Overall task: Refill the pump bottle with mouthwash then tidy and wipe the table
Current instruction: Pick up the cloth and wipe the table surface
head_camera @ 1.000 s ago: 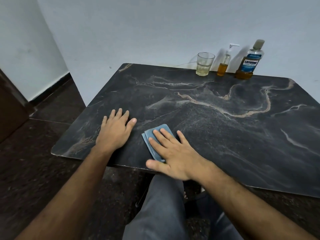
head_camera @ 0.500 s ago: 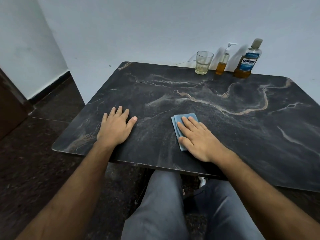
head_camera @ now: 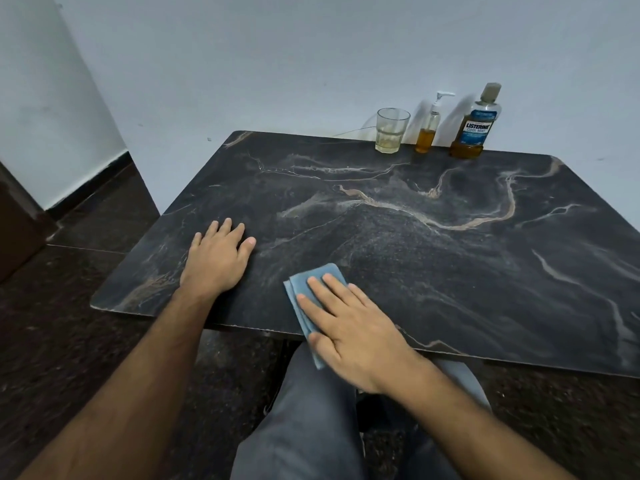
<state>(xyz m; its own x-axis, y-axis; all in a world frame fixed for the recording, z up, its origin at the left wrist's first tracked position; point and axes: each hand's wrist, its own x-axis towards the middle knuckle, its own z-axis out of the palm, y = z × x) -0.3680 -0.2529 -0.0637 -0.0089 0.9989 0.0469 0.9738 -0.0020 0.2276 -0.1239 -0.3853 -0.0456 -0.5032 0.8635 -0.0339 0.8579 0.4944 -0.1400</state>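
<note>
1. Pressing flat and open, the right hand (head_camera: 349,327) held the blue cloth (head_camera: 313,296) at the surface's (head_camera: 450,271) 6 o'clock edge; it overhung and could slip off.
2. The left hand (head_camera: 216,261) lay spread, empty.
3. A far sweep could topple the pump bottle (head_camera: 427,131) at 12 o'clock.

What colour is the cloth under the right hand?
Light blue. The folded cloth lies flat under the right hand at the table's near edge, seen in the head view.

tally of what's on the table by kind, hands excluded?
Bottles: 2 (pump bottle, mouthwash bottle)
Drinking glasses: 1 (glass)
Cloths: 1 (blue cloth, its near end past the table edge)
Total: 4
</note>
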